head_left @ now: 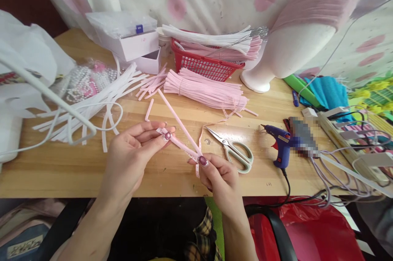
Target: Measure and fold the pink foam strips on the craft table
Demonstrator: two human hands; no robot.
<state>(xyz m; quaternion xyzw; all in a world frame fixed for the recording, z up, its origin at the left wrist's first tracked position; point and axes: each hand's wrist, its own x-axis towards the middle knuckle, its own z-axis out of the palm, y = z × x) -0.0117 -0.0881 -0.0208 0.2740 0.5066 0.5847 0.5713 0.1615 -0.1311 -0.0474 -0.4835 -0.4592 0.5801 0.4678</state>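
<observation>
Between my hands is a pink pipe cleaner, folded at my right fingertips, its free leg slanting up and away to the left. My left hand pinches one end of it together with the end of a pale tape measure. The tape lies along the lower leg. My right hand is closed on the fold and the tape, thumb on top. From there the tape trails over the table to a tied bundle of pink pipe cleaners. Scissors lie partly open just beyond my right hand.
White pipe cleaners and short pink pieces lie left. Behind stand a red basket and a white mannequin head. A blue glue gun, cables and a power strip occupy the right. A white lamp arm crosses the left.
</observation>
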